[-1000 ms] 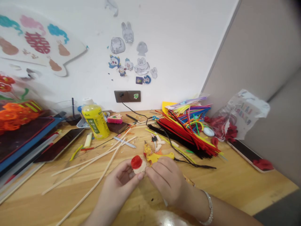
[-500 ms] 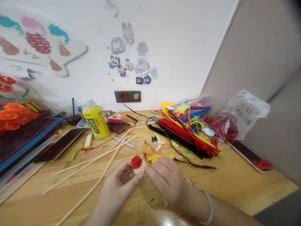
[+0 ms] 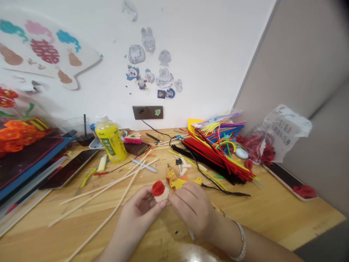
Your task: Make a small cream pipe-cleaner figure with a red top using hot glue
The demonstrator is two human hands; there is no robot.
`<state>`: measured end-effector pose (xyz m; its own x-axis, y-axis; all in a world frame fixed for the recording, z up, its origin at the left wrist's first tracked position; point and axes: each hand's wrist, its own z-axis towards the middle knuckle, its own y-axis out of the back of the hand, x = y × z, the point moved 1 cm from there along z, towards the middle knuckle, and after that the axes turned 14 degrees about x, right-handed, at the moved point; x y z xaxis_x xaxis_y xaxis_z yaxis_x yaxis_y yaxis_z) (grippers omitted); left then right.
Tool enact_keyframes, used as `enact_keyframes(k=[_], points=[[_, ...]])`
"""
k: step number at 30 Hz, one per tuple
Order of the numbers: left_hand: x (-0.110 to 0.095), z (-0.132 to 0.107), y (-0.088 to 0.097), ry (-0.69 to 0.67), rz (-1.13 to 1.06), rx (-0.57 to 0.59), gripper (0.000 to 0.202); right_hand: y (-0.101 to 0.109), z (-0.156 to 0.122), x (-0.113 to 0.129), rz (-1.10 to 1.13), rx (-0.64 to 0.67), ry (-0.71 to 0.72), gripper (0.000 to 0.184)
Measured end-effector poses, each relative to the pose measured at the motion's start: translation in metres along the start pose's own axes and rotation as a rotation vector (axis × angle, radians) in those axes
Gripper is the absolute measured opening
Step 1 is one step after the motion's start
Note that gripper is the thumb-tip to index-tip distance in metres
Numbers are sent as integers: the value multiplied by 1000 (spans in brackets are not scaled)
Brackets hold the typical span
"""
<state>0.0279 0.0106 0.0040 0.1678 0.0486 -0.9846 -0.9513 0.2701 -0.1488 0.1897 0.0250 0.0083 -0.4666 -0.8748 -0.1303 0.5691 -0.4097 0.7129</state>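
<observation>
My left hand [image 3: 141, 209] is closed around a small rounded piece [image 3: 160, 191], red on top with a cream band that looks like wound pipe cleaner below it. Its thumb presses the cream band from the front. At the right edge of that band, my right hand [image 3: 191, 207] has its fingers pinched together; what they grip is hidden. A short pale strip [image 3: 192, 234] shows beneath the right hand. Just behind the right knuckles lies a yellow hot glue gun [image 3: 188, 182] with its nozzle to the left. Long cream pipe cleaners [image 3: 109, 183] cross the table left of the hands.
A yellow drink bottle [image 3: 111, 140] stands at the back left, near a dark tablet [image 3: 68, 169]. Bundled red and black pipe cleaners [image 3: 215, 156] lie right of centre beside a black cord [image 3: 218, 191]. A phone [image 3: 289, 180] rests at the right near a plastic bag [image 3: 286, 134].
The red-and-cream piece tilts very slightly in my left hand. Otherwise both hands keep nearly the same place, and the things on the table stay put.
</observation>
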Motion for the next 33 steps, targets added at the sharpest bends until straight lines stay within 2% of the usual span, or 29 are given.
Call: enact_keyframes(k=[33], points=[[-3,-1,-2,39,51,-21,21,-3,0,1,-44,36,-31,12]])
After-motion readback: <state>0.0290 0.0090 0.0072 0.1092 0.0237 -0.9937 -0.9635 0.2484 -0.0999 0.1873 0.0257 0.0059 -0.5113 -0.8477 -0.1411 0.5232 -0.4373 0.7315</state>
